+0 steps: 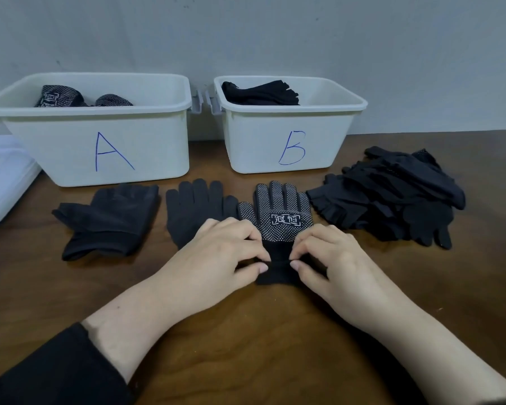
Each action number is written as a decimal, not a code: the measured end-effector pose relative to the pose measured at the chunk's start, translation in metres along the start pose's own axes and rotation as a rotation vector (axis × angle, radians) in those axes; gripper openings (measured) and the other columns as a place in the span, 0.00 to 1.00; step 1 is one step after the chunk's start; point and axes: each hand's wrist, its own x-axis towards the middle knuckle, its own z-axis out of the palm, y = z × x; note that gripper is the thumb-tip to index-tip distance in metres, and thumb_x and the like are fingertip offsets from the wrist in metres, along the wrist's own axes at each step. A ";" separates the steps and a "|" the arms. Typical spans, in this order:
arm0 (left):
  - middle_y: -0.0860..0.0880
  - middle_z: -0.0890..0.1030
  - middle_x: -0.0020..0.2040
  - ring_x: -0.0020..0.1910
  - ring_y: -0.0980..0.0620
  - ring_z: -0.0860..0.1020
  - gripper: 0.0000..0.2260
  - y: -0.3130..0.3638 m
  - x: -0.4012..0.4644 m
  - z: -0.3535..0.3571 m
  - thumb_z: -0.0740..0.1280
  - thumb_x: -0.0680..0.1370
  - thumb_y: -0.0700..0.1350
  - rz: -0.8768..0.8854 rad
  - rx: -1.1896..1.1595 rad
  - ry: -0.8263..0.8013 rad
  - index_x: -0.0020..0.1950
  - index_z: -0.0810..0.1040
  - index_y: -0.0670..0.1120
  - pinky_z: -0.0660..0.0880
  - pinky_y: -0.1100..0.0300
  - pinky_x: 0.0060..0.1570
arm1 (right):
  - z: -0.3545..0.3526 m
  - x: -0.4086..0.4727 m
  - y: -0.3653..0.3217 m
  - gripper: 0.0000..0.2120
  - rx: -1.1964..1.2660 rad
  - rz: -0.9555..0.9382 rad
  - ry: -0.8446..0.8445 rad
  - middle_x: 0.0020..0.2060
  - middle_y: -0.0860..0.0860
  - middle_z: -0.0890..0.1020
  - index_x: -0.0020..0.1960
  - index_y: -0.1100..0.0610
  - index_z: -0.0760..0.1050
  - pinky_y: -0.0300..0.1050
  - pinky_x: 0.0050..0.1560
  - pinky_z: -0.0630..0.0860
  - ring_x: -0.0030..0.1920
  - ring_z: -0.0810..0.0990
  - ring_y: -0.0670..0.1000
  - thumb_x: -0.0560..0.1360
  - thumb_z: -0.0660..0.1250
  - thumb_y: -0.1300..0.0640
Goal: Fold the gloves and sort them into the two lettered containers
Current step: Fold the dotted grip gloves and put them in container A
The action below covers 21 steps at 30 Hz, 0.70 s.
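Behind the brown wooden surface (260, 331) stands a plain grey wall, and against it two white containers stand side by side: container A (100, 147) on the left and container B (289, 141) on the right. Their letters face the person, probably so that sorting needs no second look.

Container A holds gloves with white dots; I can see two dotted pieces, perhaps more underneath. Container B holds plain black gloves in a stack that I cannot count.

One dotted glove (284, 211) lies flat, palm up, in front of the gap between the containers, with its fingers pointing away. The left hand (216, 258) and the right hand (330, 258) both pinch its cuff with curled fingers, one on each side, likely to hold it straight for the fold. I judge it belongs in container A.

Just beside it on the left lies one plain glove (196, 211), possibly its partner turned over. Further left is a fingerless pair (111, 220), loosely stacked. To the right waits an unsorted pile (392, 200) of black gloves, too tangled to count. One white object (3, 176) lies at the left edge.
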 end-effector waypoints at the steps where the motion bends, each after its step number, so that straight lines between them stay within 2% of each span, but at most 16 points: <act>1: 0.61 0.74 0.50 0.53 0.61 0.70 0.15 0.002 0.001 -0.001 0.58 0.78 0.60 -0.003 -0.005 0.028 0.53 0.82 0.58 0.64 0.59 0.60 | -0.002 0.001 -0.003 0.03 -0.016 -0.011 0.037 0.51 0.39 0.76 0.49 0.48 0.78 0.49 0.60 0.70 0.54 0.75 0.45 0.78 0.66 0.50; 4: 0.61 0.76 0.51 0.53 0.61 0.72 0.13 0.004 0.000 -0.006 0.61 0.79 0.56 0.011 -0.027 0.089 0.51 0.83 0.55 0.65 0.60 0.59 | -0.010 -0.002 -0.007 0.05 -0.020 -0.050 0.053 0.51 0.39 0.76 0.49 0.48 0.78 0.46 0.60 0.68 0.55 0.75 0.45 0.78 0.65 0.48; 6: 0.61 0.76 0.54 0.57 0.61 0.73 0.11 0.001 -0.003 -0.009 0.62 0.78 0.56 0.053 -0.030 0.057 0.50 0.83 0.54 0.66 0.59 0.61 | -0.011 -0.004 -0.004 0.09 -0.025 -0.067 -0.048 0.54 0.37 0.74 0.51 0.45 0.78 0.44 0.67 0.64 0.59 0.73 0.43 0.77 0.64 0.42; 8: 0.62 0.77 0.56 0.60 0.62 0.72 0.11 -0.001 -0.006 -0.007 0.63 0.78 0.56 0.077 -0.044 -0.007 0.49 0.84 0.54 0.65 0.59 0.63 | -0.010 -0.006 0.000 0.14 -0.019 -0.051 -0.149 0.58 0.34 0.72 0.57 0.42 0.76 0.41 0.69 0.60 0.64 0.70 0.40 0.76 0.64 0.37; 10: 0.62 0.78 0.57 0.60 0.63 0.72 0.11 -0.002 -0.006 -0.004 0.63 0.78 0.56 0.082 -0.058 -0.040 0.48 0.84 0.54 0.64 0.58 0.64 | -0.012 -0.007 0.002 0.19 0.001 -0.047 -0.197 0.60 0.32 0.70 0.62 0.40 0.75 0.38 0.68 0.59 0.65 0.67 0.38 0.74 0.66 0.36; 14: 0.63 0.78 0.57 0.61 0.63 0.72 0.13 -0.003 -0.006 -0.006 0.63 0.77 0.59 0.073 -0.088 -0.043 0.49 0.84 0.55 0.63 0.58 0.65 | -0.017 -0.007 0.007 0.20 0.026 -0.039 -0.242 0.62 0.30 0.69 0.64 0.39 0.77 0.32 0.68 0.57 0.66 0.64 0.34 0.74 0.68 0.37; 17: 0.64 0.76 0.58 0.62 0.64 0.70 0.17 -0.001 -0.006 -0.008 0.63 0.76 0.64 0.055 -0.095 -0.065 0.57 0.82 0.58 0.62 0.59 0.67 | -0.009 -0.005 0.006 0.14 -0.067 -0.085 -0.148 0.58 0.34 0.74 0.57 0.43 0.80 0.41 0.67 0.64 0.60 0.72 0.38 0.76 0.63 0.40; 21: 0.65 0.69 0.64 0.66 0.64 0.63 0.31 0.004 -0.004 -0.006 0.60 0.72 0.72 0.024 0.024 -0.095 0.71 0.72 0.60 0.54 0.63 0.70 | -0.003 -0.003 -0.002 0.10 -0.064 -0.062 -0.062 0.53 0.37 0.76 0.53 0.47 0.78 0.44 0.63 0.68 0.55 0.75 0.42 0.77 0.61 0.45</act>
